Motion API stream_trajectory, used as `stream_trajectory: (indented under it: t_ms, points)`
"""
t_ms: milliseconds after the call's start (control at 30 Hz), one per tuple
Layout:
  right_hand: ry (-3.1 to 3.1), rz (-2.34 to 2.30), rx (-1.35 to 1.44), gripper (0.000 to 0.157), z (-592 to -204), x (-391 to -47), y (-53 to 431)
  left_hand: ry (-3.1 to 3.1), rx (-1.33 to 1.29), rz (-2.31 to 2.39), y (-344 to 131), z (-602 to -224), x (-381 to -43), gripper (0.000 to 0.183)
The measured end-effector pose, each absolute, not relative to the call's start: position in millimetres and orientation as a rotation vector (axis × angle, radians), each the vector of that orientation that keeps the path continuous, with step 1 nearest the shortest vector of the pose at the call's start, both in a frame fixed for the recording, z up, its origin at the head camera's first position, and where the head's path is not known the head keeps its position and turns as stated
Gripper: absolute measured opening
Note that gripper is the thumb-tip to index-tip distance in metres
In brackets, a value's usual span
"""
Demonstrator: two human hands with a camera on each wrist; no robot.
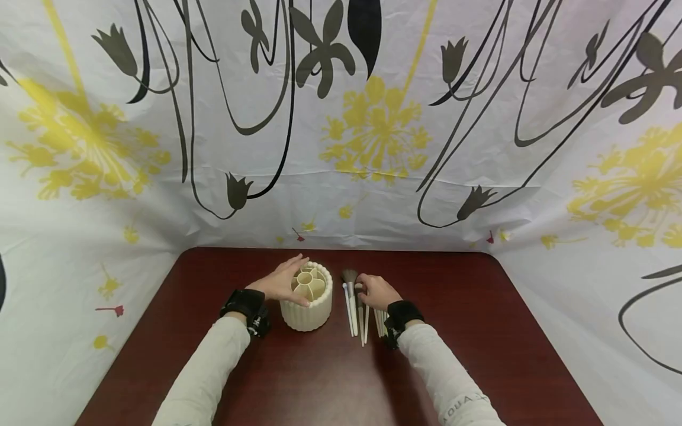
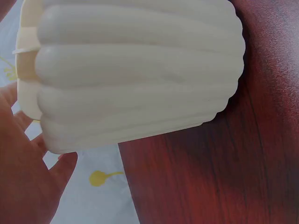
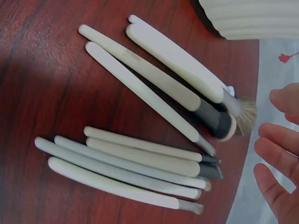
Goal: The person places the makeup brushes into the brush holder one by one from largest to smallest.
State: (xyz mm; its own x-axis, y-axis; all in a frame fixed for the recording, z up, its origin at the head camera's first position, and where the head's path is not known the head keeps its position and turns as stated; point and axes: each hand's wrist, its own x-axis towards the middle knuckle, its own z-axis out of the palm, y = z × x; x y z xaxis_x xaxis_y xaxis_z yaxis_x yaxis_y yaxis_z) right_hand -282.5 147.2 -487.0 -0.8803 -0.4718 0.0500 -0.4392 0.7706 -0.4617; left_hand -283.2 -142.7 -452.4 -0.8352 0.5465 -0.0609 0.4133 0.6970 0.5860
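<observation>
A cream, ribbed round brush holder [image 1: 306, 316] with a divided inside stands upright on the table. My left hand [image 1: 278, 285] rests spread over its left rim, thumb on the near side and fingers stretched toward the back. In the left wrist view, the ribbed side of the holder fills much of the picture. To the right lie several makeup brushes with pale handles, among them a fluffy grey-brown one [image 3: 245, 116] and a dark-ferruled one [image 3: 163, 79]. Close by the brush heads, my right hand [image 1: 379, 292] has loosely bent fingers with nothing between them.
A second group of slim brushes [image 3: 126, 163] lies nearly side by side, partly under my right wrist in the head view. The dark red wooden table [image 1: 298, 378] meets a white floral-printed cloth [image 1: 341, 207] at its back and sides.
</observation>
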Motion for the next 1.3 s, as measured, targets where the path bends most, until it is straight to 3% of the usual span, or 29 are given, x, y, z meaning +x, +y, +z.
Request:
stream_trajectory:
  t_ms: [333, 567, 1000, 1300]
  points:
    - [2.876, -0.748, -0.777, 0.032, -503.6, -281.8, 138.9, 2.678, 0.762, 0.870, -138.9, -458.7, -282.3, 0.110]
    - [2.893, -0.717, -0.770, 0.026, -513.6, -281.5, 134.5, 2.710, 0.842, 0.945, -141.0, -460.6, -280.1, 0.114]
    - [2.958, -0.655, -0.737, 0.013, -529.1, -280.1, 122.0, 2.767, 0.731, 0.863, -136.8, -461.6, -279.1, 0.110]
    - [2.964, -0.644, -0.653, 0.016, -540.2, -284.2, 112.4, 2.793, 0.724, 0.863, -140.3, -466.8, -280.4, 0.110]
